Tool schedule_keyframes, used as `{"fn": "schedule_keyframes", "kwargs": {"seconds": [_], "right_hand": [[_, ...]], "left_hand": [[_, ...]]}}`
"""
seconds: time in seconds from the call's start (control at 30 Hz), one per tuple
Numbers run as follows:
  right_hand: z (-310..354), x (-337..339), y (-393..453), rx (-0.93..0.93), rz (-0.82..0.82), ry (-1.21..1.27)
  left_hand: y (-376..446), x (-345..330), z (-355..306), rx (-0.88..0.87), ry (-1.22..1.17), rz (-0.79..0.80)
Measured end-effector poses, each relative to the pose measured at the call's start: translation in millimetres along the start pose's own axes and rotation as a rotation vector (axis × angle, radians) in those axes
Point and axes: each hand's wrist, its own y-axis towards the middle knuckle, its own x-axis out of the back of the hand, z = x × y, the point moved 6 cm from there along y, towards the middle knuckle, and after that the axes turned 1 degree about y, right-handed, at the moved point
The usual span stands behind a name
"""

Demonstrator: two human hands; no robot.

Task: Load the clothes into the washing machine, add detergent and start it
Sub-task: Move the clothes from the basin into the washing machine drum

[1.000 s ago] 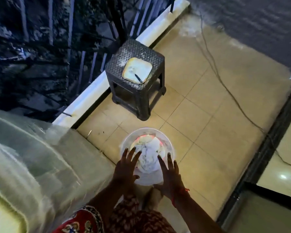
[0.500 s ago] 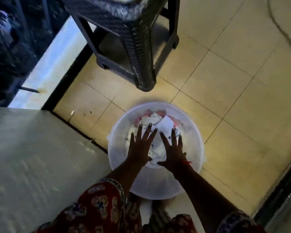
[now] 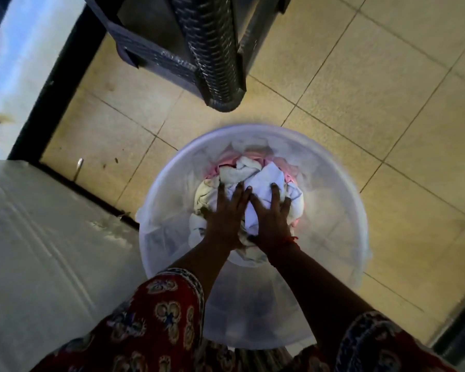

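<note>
1. A translucent white tub [image 3: 341,237] sits on the tiled floor [image 3: 360,108] in the lower centre of the frame.
2. The clothes [image 3: 255,170] lie heaped in the bottom of the tub: mostly white cloth, with pink pieces toward the upper side of the heap.
3. The left hand [image 3: 227,210] lies flat on the heap with its fingers straight and spread, palm down on the white cloth.
4. The right hand [image 3: 273,210] lies just beside it, also palm down with fingers spread; its fingertips sink a little into the cloth, and a red thread circles the wrist.
5. The two hands nearly touch at the index fingers.
6. A dark woven-pattern stool [image 3: 212,55] stands on the floor at the top of the frame, just above the tub.
7. A pale flat surface [image 3: 38,251] fills the left side of the frame, close to the tub's rim.
8. Red patterned sleeves [image 3: 156,318] cover both arms at the bottom edge.
</note>
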Motion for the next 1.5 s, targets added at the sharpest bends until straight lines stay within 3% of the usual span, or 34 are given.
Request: {"fn": "schedule_keyframes", "kwargs": {"seconds": [0.13, 0.27, 0.47, 0.6, 0.73, 0.9, 1.03, 1.2, 1.5], "right_hand": [[-2.8, 0.6, 8.5, -0.063, -0.028, 0.084], [7.2, 7.2, 9.7, -0.090, 0.036, 0.071], [43.4, 58.0, -26.6, -0.109, -0.022, 0.125], [84.4, 131.2, -64.2, -0.066, -0.104, 0.143], [113.8, 199.4, -104.5, -0.152, -0.001, 0.172], [153.6, 288.8, -151.4, -0.098, 0.033, 0.123], [197.7, 374.5, -188.6, -0.007, 0.024, -0.006], [270.4, 490.3, -240.1, 0.170, -0.154, -0.099], [401.4, 610.1, -288.8, 0.444, -0.274, -0.160]], "left_hand": [[13.4, -28.5, -0.9, -0.082, -0.301, 0.049], [25.1, -33.1, 4.8, -0.104, -0.291, 0.114], [-15.7, 29.6, 8.3, -0.071, -0.420, 0.009], [-56.3, 105.7, 3.6, -0.078, -0.472, -0.132], [-102.5, 190.3, -2.6, -0.096, -0.484, -0.256], [-161.9, 293.2, -8.6, -0.102, -0.509, -0.327], [-211.3, 395.7, -9.0, -0.094, -0.484, -0.415], [-262.4, 497.2, -4.4, 0.004, -0.384, -0.443], [-378.8, 656.1, 58.5, 0.159, -0.422, -0.617]]}}
